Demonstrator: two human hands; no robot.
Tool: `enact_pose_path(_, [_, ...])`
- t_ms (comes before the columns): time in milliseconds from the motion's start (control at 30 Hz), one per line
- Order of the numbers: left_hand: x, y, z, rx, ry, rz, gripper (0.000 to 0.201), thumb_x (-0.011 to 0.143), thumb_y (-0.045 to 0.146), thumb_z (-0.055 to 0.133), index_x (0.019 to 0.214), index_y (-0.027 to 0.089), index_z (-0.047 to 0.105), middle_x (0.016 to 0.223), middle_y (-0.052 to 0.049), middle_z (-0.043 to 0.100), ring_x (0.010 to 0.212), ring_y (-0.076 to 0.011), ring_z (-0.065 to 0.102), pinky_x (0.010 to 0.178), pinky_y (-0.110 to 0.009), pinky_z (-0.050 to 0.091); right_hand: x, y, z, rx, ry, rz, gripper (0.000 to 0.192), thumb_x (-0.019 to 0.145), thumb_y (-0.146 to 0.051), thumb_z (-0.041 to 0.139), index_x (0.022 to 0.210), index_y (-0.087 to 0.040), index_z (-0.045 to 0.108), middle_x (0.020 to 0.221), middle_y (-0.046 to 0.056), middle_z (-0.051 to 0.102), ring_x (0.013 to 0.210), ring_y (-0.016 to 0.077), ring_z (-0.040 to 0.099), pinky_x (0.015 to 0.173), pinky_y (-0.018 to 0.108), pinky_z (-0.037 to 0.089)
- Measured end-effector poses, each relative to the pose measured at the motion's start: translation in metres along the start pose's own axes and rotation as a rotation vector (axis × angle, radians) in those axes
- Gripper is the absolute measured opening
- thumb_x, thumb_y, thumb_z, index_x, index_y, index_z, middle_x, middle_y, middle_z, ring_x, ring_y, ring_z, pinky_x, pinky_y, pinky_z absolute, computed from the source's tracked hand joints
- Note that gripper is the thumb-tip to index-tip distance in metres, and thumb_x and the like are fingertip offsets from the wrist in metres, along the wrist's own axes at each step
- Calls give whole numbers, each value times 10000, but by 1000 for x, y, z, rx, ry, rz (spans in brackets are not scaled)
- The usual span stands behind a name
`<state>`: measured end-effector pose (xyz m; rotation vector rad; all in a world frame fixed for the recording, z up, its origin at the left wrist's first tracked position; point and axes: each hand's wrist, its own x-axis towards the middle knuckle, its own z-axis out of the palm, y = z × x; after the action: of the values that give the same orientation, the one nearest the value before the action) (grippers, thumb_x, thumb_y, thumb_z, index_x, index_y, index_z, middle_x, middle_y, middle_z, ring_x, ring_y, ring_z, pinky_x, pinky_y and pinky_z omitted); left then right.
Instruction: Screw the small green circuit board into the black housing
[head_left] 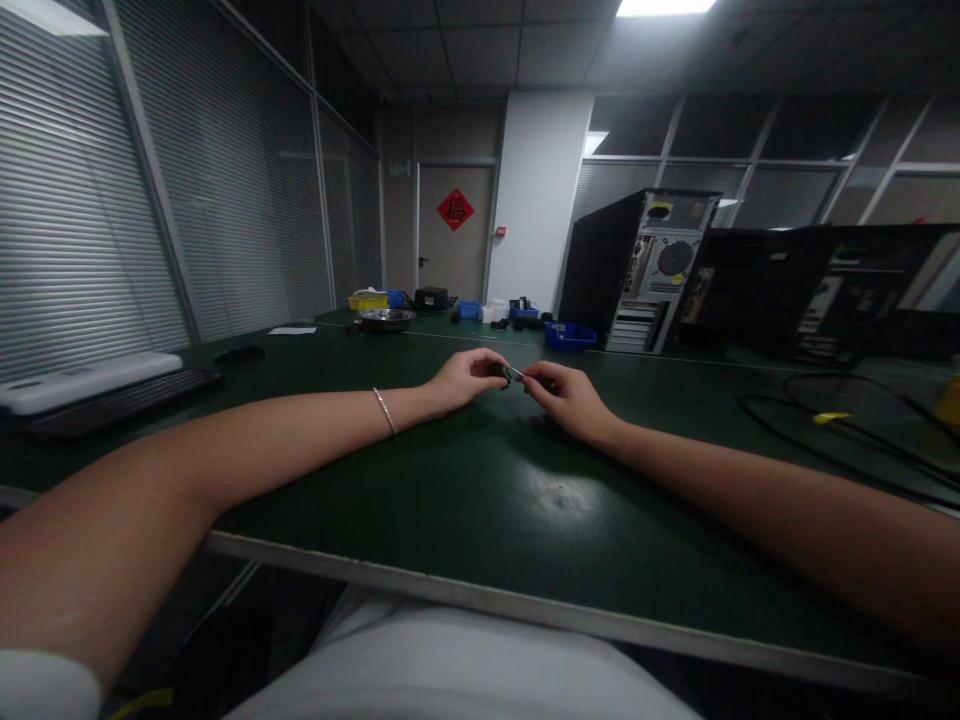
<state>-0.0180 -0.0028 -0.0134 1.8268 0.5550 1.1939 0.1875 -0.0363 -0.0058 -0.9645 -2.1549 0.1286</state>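
Between the two hands, out over the middle of the dark green worktable (450, 500), sits one small dark part (508, 374) with a thin pale metal pin or lead showing at its right end; it is too small to name more closely.

Left hand (466, 378): fingers curled, thumb and fingertips pinched on the dark end of the part. A thin silver bracelet (385, 410) lies on that wrist.

Right hand (566, 395): fingers curled, fingertips closed at the pale end of the part; whether they clamp it or only touch it cannot be told.

Position: the part is held just above the tabletop, at the point where the two sets of fingertips meet, equally near to both hands.

Long axis: roughly left to right across the view, dark end toward the left hand, pale tip pointing toward the right hand.

Also present: open computer tower (637, 270) behind the right hand, blue parts bin (568, 336), metal bowl (385, 319), keyboard (112, 392) at far left, black cables (840, 425) at right.
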Motion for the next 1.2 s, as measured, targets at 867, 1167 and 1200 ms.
enact_pose_path(867, [-3, 10, 3, -206, 45, -123, 346, 605, 174, 831, 916, 94, 704, 868, -57, 714, 760, -142, 672, 873, -376, 508, -2, 1, -1, -77, -2, -26, 196, 876, -261, 519, 953, -196, 688, 879, 50, 713, 760, 201, 626, 672, 292, 461])
enact_pose_path(1167, [-2, 5, 1, -172, 33, -137, 307, 685, 177, 772, 962, 97, 667, 922, -64, 686, 808, -143, 666, 849, -343, 499, -1, 1, -1, -51, 18, -3, 195, 874, -295, 535, 929, -197, 694, 850, 47, 712, 739, 195, 620, 664, 291, 462])
enact_pose_path(1200, [-1, 5, 0, -148, 31, -134, 275, 718, 186, 745, 966, 101, 663, 920, -62, 679, 800, -139, 660, 831, -335, 498, -1, 1, -1, -49, 23, 5, 201, 876, -304, 532, 922, -196, 695, 843, 47, 711, 734, 196, 619, 655, 292, 462])
